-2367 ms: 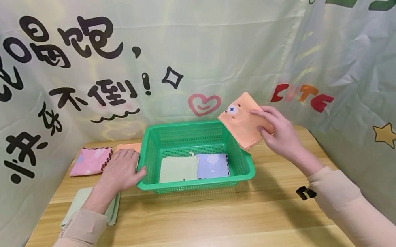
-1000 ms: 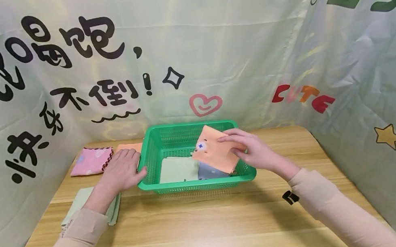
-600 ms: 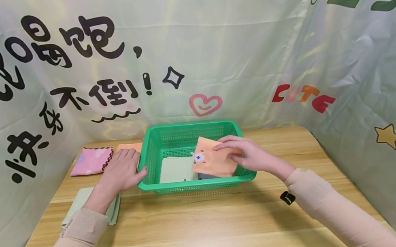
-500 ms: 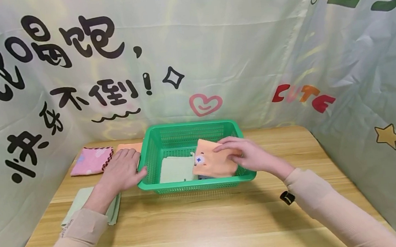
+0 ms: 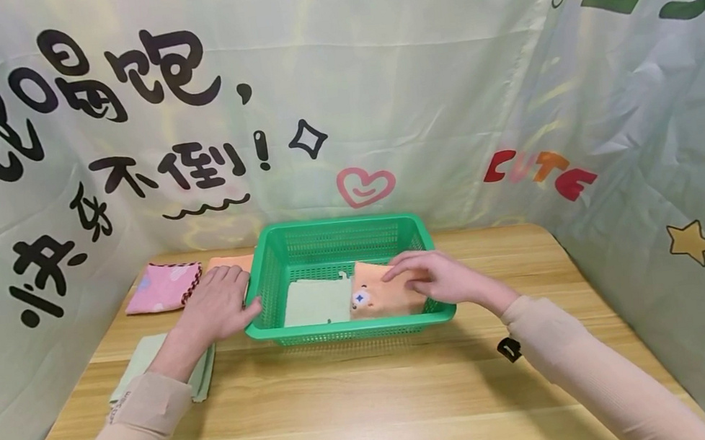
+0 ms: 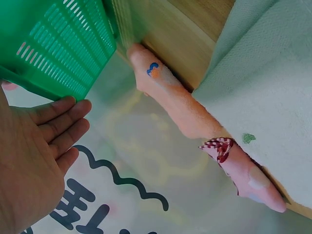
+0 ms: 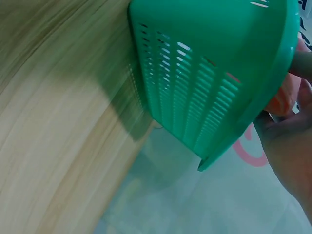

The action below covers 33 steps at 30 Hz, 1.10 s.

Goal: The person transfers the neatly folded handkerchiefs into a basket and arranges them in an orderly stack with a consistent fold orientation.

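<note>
A folded orange towel with a small bear face lies in the right part of a green plastic basket, its front edge behind the rim. My right hand reaches over the basket's right side and pinches the towel's right part. In the right wrist view, orange cloth shows between thumb and fingers. Beside it in the basket lies a folded pale green towel. The lavender towel is hidden under the orange one. My left hand rests its straight fingers at the basket's left rim, as the left wrist view also shows.
Left of the basket, a pink towel with a checked edge and another orange towel lie at the table's back. A pale green towel sits partly under my left forearm. Printed cloth walls stand behind and at both sides.
My right hand has carried the orange towel leftward and down from above the basket's right rim into the basket, covering the lavender towel. The left hand has stayed at the left rim.
</note>
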Each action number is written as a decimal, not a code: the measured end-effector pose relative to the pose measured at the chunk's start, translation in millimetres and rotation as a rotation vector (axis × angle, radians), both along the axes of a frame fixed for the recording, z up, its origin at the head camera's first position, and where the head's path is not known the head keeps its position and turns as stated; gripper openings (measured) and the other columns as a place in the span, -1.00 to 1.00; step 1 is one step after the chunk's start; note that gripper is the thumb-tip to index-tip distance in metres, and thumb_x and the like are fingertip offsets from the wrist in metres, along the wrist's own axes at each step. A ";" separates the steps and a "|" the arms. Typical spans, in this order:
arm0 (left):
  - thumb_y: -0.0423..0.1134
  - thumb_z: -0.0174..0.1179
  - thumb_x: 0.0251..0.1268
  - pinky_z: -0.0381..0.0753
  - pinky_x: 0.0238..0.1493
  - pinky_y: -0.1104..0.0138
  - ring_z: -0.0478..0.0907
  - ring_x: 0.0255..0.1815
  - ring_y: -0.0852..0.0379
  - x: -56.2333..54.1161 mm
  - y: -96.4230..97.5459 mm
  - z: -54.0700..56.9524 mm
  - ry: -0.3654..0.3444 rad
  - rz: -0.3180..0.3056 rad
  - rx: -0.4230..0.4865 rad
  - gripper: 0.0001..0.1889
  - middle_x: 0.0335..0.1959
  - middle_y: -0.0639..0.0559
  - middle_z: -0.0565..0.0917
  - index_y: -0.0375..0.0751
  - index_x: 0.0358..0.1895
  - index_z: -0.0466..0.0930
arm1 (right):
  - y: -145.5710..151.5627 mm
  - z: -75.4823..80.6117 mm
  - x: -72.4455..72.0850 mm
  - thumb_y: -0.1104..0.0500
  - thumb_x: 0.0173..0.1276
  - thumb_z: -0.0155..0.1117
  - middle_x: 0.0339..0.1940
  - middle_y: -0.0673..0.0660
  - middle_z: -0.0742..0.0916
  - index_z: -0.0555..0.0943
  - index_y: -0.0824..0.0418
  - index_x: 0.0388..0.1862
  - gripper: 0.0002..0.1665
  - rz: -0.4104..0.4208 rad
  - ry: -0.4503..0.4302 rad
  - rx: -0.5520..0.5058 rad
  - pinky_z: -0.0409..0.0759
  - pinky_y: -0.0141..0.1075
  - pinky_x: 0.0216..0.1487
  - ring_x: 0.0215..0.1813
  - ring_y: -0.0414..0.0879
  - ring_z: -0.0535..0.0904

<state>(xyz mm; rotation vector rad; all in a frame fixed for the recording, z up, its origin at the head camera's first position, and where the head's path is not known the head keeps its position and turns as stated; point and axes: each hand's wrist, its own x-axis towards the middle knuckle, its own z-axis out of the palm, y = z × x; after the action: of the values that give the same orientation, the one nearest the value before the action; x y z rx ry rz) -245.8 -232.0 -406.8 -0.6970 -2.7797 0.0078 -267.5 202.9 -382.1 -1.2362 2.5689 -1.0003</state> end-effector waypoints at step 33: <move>0.02 0.06 0.35 0.44 0.20 -0.08 0.50 -0.02 -0.26 0.3 -0.5 -1.7 0.020 -0.003 0.008 -0.57 -0.19 -0.23 0.54 -0.38 -0.17 0.51 | -16.7 -17.1 -39.0 0.58 0.33 0.18 0.31 0.23 0.68 0.73 0.16 0.20 -0.43 -0.011 0.249 0.222 0.51 0.10 0.35 0.39 0.21 0.55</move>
<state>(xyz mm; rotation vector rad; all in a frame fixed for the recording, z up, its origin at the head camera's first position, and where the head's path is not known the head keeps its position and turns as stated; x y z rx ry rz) -245.5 -232.5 -408.5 -0.6953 -2.7579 0.0035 -306.4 186.2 -399.2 -1.3604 2.7795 -0.5717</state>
